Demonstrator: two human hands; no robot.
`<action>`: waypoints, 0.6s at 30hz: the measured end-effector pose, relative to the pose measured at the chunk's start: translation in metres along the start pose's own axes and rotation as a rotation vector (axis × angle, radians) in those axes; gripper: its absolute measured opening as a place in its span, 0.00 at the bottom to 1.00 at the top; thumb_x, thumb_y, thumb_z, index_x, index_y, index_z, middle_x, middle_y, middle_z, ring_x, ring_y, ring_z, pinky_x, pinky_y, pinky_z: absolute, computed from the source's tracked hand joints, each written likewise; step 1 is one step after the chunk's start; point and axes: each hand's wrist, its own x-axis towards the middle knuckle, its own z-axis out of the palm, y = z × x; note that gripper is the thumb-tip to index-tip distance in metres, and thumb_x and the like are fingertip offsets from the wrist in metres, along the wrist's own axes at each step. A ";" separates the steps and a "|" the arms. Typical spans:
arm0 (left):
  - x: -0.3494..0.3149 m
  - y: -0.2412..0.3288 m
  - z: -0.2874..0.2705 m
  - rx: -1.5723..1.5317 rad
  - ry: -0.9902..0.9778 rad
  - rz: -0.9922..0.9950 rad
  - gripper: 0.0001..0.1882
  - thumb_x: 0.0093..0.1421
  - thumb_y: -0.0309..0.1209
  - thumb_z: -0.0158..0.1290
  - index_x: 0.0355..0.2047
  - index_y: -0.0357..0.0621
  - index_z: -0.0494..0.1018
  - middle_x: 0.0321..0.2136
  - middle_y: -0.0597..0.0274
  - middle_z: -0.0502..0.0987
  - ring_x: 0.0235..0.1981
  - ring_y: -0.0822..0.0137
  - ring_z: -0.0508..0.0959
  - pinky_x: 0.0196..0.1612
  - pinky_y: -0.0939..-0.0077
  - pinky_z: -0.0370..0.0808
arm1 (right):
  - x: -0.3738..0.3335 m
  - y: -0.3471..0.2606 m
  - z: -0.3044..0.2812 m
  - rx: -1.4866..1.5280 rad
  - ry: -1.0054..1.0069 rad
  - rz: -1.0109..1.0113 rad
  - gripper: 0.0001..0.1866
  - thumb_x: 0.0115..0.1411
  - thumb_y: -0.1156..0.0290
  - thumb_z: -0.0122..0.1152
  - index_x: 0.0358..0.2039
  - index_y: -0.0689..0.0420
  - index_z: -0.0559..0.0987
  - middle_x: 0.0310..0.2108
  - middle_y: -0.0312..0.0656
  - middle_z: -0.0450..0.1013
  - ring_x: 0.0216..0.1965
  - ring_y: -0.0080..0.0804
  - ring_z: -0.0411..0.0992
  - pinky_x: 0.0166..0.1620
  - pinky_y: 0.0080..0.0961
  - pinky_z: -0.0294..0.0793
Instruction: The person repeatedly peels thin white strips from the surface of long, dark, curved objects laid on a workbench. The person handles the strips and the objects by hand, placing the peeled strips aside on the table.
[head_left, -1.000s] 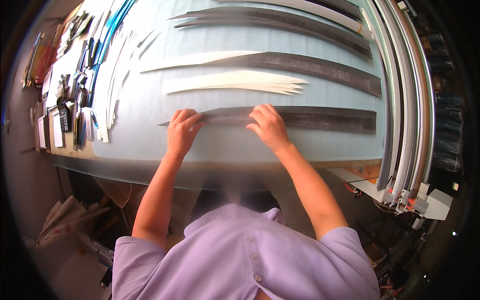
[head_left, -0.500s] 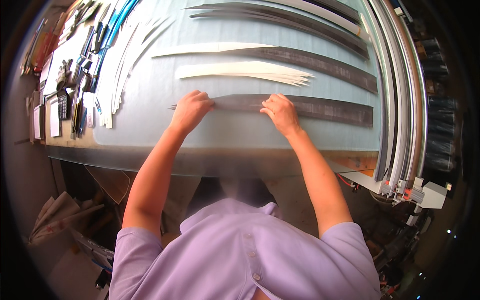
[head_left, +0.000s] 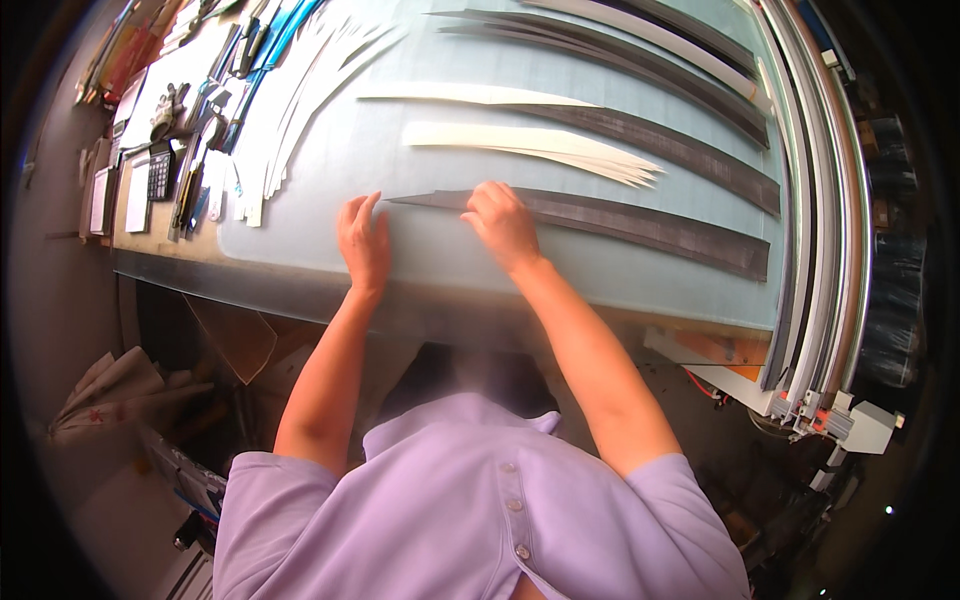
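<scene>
A long dark grey strip (head_left: 640,228) with a tapered left tip lies across the near part of the glass-like tabletop. My right hand (head_left: 503,225) is closed on its near edge, left of the strip's middle; the fingertips are partly hidden. Just left of the pointed tip, my left hand (head_left: 364,245) is raised with thumb and fingers apart, holding nothing. Beyond the strip lies a fanned stack of cream strips (head_left: 520,146). Farther back is another dark strip (head_left: 690,160), with a cream strip (head_left: 470,94) at its left end.
More dark strips (head_left: 640,68) lie at the back. At the left are loose white strips (head_left: 300,110), a calculator (head_left: 159,172), a glove (head_left: 168,108) and blue rails (head_left: 262,65). Long metal rails (head_left: 815,200) line the right side. The table's front edge (head_left: 250,292) runs before me.
My left hand has let go of the strip's left end and opened. My right hand has slid leftward along the strip. The whole view has shifted a little.
</scene>
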 end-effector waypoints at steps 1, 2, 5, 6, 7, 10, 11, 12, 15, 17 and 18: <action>-0.005 -0.008 -0.001 0.025 -0.017 0.049 0.18 0.58 0.19 0.56 0.50 0.42 0.77 0.45 0.55 0.77 0.47 0.51 0.75 0.51 0.60 0.72 | 0.004 -0.005 0.007 -0.026 0.017 0.000 0.11 0.49 0.73 0.74 0.26 0.56 0.76 0.32 0.38 0.72 0.39 0.40 0.73 0.39 0.38 0.75; -0.006 -0.009 -0.002 0.016 -0.014 0.046 0.19 0.57 0.19 0.56 0.50 0.42 0.77 0.45 0.55 0.77 0.47 0.51 0.75 0.51 0.60 0.72 | 0.007 -0.008 0.012 -0.058 0.032 0.001 0.12 0.48 0.73 0.75 0.25 0.56 0.76 0.32 0.38 0.72 0.38 0.40 0.73 0.39 0.38 0.76; -0.007 -0.004 0.000 0.003 -0.002 0.026 0.20 0.56 0.18 0.56 0.50 0.42 0.77 0.45 0.56 0.77 0.47 0.51 0.75 0.51 0.60 0.73 | 0.012 -0.005 0.016 -0.096 -0.045 0.073 0.12 0.48 0.72 0.75 0.26 0.56 0.77 0.32 0.40 0.73 0.39 0.41 0.73 0.40 0.39 0.76; -0.007 -0.003 0.001 -0.005 0.000 0.021 0.19 0.56 0.18 0.56 0.50 0.42 0.77 0.44 0.56 0.77 0.47 0.51 0.75 0.51 0.60 0.73 | 0.012 -0.002 0.014 -0.081 -0.064 0.076 0.11 0.48 0.71 0.75 0.26 0.56 0.78 0.32 0.40 0.73 0.39 0.42 0.73 0.40 0.40 0.76; -0.006 -0.002 0.001 -0.013 0.003 0.016 0.19 0.56 0.18 0.55 0.50 0.42 0.77 0.44 0.56 0.77 0.47 0.51 0.75 0.51 0.60 0.73 | 0.013 0.001 0.012 -0.068 -0.082 0.079 0.10 0.49 0.71 0.75 0.27 0.56 0.78 0.33 0.40 0.74 0.39 0.42 0.74 0.41 0.41 0.76; -0.008 -0.005 0.000 -0.030 0.002 0.008 0.19 0.57 0.18 0.55 0.50 0.41 0.77 0.45 0.54 0.77 0.47 0.50 0.75 0.52 0.59 0.73 | 0.018 -0.002 0.008 -0.065 -0.061 0.051 0.07 0.52 0.72 0.71 0.28 0.57 0.80 0.33 0.42 0.75 0.38 0.44 0.74 0.41 0.42 0.76; -0.008 -0.006 0.000 -0.034 -0.002 0.007 0.19 0.57 0.19 0.55 0.50 0.41 0.77 0.45 0.54 0.77 0.47 0.50 0.75 0.52 0.60 0.72 | 0.019 -0.004 0.007 -0.072 -0.038 0.040 0.06 0.53 0.72 0.70 0.28 0.57 0.80 0.32 0.43 0.75 0.38 0.44 0.74 0.41 0.42 0.76; -0.008 -0.006 0.000 -0.039 -0.006 0.005 0.19 0.58 0.19 0.55 0.51 0.41 0.77 0.45 0.53 0.77 0.47 0.50 0.75 0.52 0.60 0.72 | 0.019 -0.006 0.009 -0.106 -0.001 0.036 0.05 0.52 0.74 0.69 0.27 0.57 0.80 0.31 0.42 0.75 0.37 0.44 0.74 0.40 0.42 0.76; -0.006 -0.007 -0.001 -0.055 0.003 0.006 0.20 0.57 0.19 0.55 0.51 0.40 0.77 0.45 0.52 0.77 0.48 0.50 0.75 0.53 0.59 0.72 | 0.019 -0.009 0.018 -0.170 0.103 0.052 0.04 0.53 0.77 0.65 0.25 0.58 0.77 0.29 0.42 0.74 0.35 0.46 0.74 0.39 0.42 0.75; -0.005 -0.004 -0.002 -0.070 0.000 0.001 0.20 0.56 0.18 0.54 0.50 0.39 0.76 0.45 0.52 0.76 0.48 0.49 0.74 0.53 0.58 0.72 | 0.020 -0.011 0.022 -0.162 0.157 0.100 0.04 0.54 0.79 0.61 0.25 0.59 0.75 0.30 0.46 0.73 0.36 0.49 0.73 0.39 0.45 0.74; -0.005 -0.003 -0.003 -0.076 -0.002 0.000 0.19 0.56 0.17 0.53 0.50 0.38 0.76 0.45 0.51 0.76 0.48 0.48 0.74 0.53 0.58 0.72 | 0.021 -0.012 0.021 -0.157 0.164 0.113 0.05 0.54 0.79 0.61 0.24 0.60 0.74 0.29 0.46 0.72 0.36 0.50 0.72 0.39 0.45 0.74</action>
